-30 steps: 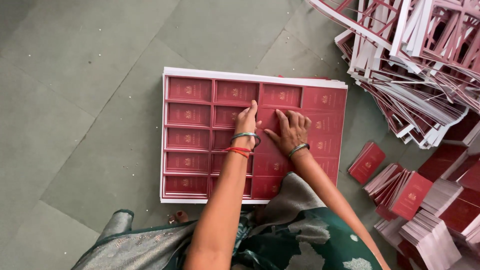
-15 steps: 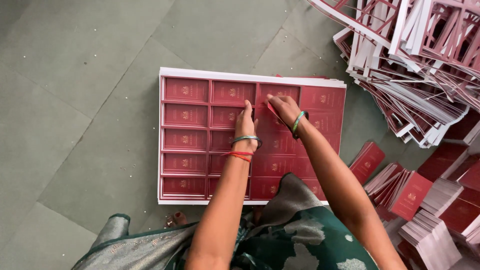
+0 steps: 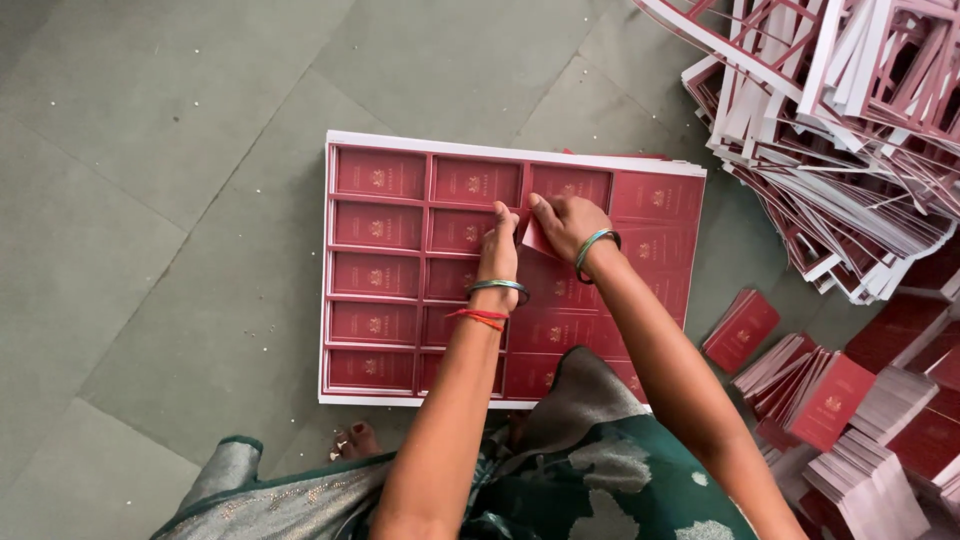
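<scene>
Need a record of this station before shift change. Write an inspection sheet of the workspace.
Surface: grey tiled floor, pale specks scattered on it.
Job's things: stack of red printed sheets, white-edged, divided into a grid of rectangles; one red card lifted at the middle of the top sheet.
Clutter: heap of punched-out frames at upper right; piles of loose red cards at lower right.
Grips: left hand presses flat on the sheet; right hand pinches the lifted card; bangles on both wrists.
Cables: nothing seen.
Surroundings: green patterned garment and a bare foot at the near edge.
</scene>
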